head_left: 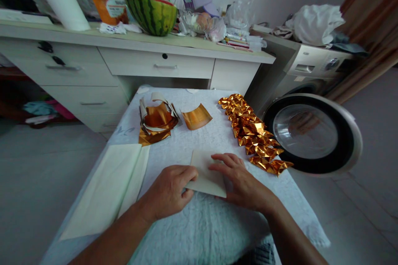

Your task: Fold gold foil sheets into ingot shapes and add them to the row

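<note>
A small pale sheet of paper (207, 176) is in front of me, above the cloth-covered table. My left hand (174, 190) is closed on its left edge, thumb on top and fingers curled below. Over the paper's right side, my right hand (242, 180) has its fingers apart, the fingertips at the sheet's surface; its thumb is mostly hidden near the lower right corner. Beyond my hands lies a curved gold foil sheet (197, 116). Left of that sits a curled stack of gold foil sheets (158, 118) with pale backs. Folded gold foil pieces (248, 126) line the table's right side.
Larger pale paper sheets (102, 186) lie along the table's left edge. Behind stands a white desk (139, 56) bearing a cut watermelon (152, 13), a paper roll (60, 0) and bags. At right, the washing machine's round door (314, 132) hangs open beside the table.
</note>
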The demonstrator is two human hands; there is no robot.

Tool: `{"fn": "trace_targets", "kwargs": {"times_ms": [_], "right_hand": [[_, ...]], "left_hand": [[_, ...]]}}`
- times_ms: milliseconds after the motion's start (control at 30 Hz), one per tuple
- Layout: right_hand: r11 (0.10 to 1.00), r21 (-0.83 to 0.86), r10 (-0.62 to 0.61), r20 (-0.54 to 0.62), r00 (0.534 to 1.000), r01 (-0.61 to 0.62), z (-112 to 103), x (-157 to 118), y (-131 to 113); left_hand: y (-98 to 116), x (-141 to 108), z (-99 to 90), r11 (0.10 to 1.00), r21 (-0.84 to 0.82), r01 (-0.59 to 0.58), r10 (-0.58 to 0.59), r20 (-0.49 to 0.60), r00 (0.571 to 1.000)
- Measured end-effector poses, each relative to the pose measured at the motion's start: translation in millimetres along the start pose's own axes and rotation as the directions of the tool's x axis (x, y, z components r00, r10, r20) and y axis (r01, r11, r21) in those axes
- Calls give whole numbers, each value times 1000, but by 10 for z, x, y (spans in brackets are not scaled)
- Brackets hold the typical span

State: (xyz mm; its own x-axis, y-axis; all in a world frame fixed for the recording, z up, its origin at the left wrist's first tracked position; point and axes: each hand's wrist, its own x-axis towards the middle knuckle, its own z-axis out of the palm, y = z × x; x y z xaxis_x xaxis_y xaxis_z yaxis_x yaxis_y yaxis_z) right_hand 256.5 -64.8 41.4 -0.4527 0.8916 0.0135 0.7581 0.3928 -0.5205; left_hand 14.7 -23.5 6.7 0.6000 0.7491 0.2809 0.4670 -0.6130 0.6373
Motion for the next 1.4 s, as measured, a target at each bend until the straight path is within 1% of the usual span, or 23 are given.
{"fn": "trace_targets", "kwargs": {"times_ms": [67, 100, 200, 267, 367, 500, 567, 633, 700, 767, 867, 1033, 1133, 1267, 1400], "right_hand": [[996, 80, -24, 15, 1000, 23, -32, -13, -14], [992, 120, -27, 30, 999, 23, -50, -10, -21], [978, 209, 2, 69, 998, -17, -90, 34, -52], [968, 240, 58, 70, 996, -73, -97, 86, -76], [961, 228, 151, 44, 988, -157, -73, 181, -96], [966, 98, 241, -7, 971, -239, -24, 325, -67], [975, 14, 221, -48, 974, -220, -13, 407, -32], [982, -71, 166, -87, 982, -172, -10, 495, 10], [978, -139, 145, -87, 986, -156, -4, 585, 48], [969, -176, 161, -68, 985, -171, 13, 660, 74], [961, -179, 201, -74, 977, -211, 70, 724, 99], [958, -202, 186, -94, 978, -202, 209, 733, 166], [954, -206, 204, -95, 974, -220, 256, 739, 198], [953, -179, 237, -72, 969, -246, 265, 754, 193], [958, -136, 242, -86, 966, -252, 281, 760, 194]], "left_hand": [[-8, 14, -1, 1000, 24, -3, 1, 80, 997], [-12, 23, -3, 1000, 23, 9, -12, 104, 995], [-16, 52, -3, 992, -58, 115, -110, 91, 990], [-17, 69, 4, 974, -124, 187, -179, 72, 981], [-20, 85, 26, 944, -186, 273, -268, 49, 962], [-30, 100, 65, 924, -205, 322, -326, 16, 945], [-38, 109, 83, 926, -186, 329, -337, -12, 941], [-51, 119, 98, 931, -142, 335, -345, -48, 937], [-74, 127, 114, 936, -82, 342, -348, -94, 933], [-104, 129, 132, 939, -34, 342, -343, -130, 930], [-150, 126, 161, 944, -8, 331, -329, -135, 935], [-185, 126, 190, 947, 11, 321, -318, -118, 941], [-186, 131, 181, 949, 41, 312, -305, -135, 943], [-181, 146, 149, 945, 155, 289, -255, -208, 944], [-169, 157, 132, 905, 258, 337, -286, -217, 933]]}}
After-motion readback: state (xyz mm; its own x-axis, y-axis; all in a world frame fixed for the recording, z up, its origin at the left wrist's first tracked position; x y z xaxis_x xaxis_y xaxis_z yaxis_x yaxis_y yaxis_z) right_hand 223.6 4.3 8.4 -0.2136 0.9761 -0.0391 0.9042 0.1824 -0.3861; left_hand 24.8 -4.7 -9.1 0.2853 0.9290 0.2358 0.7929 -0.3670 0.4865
